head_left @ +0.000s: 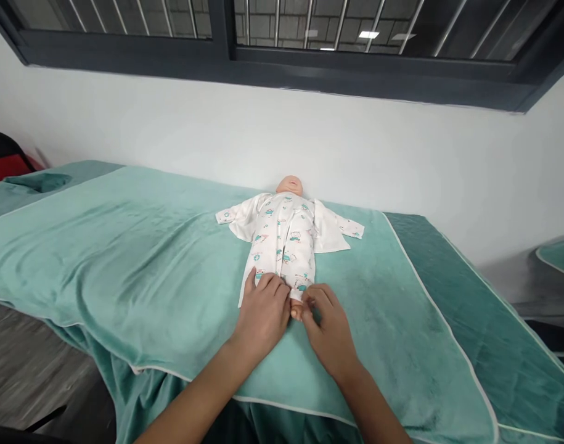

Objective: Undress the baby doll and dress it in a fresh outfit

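Observation:
A baby doll (290, 185) lies on its back, its head toward the wall. It wears a white printed top (286, 213) with the sleeves spread out to both sides, and white printed trousers (300, 256). My left hand (263, 311) is curled over the lower end of one trouser leg and hides the foot there. At the other leg, my right hand (326, 327) pinches the trouser cuff (296, 295) between thumb and fingers. One bare doll foot (296, 310) shows between my hands, below that cuff.
Under the doll, a light green blanket (161, 265) with pale piping covers a bed with a darker green cover (476, 308). A white wall (180, 123) and a dark window frame (282, 68) stand behind. Something red and black (7, 163) is at the far left.

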A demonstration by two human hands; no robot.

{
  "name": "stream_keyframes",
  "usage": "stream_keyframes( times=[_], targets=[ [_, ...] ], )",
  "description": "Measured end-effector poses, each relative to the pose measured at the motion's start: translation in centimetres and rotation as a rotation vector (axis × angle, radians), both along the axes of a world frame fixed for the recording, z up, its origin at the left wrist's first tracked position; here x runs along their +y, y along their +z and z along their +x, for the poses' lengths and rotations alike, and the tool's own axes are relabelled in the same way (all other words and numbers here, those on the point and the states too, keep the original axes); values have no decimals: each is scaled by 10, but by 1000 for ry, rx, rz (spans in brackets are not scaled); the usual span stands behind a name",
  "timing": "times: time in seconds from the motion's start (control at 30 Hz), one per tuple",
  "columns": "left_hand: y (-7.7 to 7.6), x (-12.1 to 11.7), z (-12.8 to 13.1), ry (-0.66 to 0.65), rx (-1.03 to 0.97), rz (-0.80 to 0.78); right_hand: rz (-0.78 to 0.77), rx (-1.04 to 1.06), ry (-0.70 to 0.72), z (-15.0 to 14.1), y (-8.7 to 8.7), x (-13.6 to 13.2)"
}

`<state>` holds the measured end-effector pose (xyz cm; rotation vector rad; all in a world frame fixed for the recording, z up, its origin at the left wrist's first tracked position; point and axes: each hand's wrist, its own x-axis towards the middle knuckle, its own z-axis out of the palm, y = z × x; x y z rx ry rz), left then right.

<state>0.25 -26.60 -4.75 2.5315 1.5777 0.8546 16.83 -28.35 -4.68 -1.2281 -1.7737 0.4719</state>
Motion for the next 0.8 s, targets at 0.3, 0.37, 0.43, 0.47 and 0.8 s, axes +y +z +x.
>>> stream_keyframes(
  times=[0.3, 0.37, 0.43, 0.47, 0.8],
  targets=[
    [19, -3, 10, -112, -397, -29, -163, 110, -49, -6, 5, -2],
    [21, -7, 7, -156, -367, 2, -91, 92, -49, -4, 7, -6],
    [19, -13, 0, -193, -286, 49, -37, 40, -16, 1, 5, -14],
    [17, -16, -4, -204, -235, 75, -26, 0, 12, 4, 3, -19],
    [11, -5, -47, -251, -375, -35, -239, -82, 267, 32, 11, -14]
  ],
)
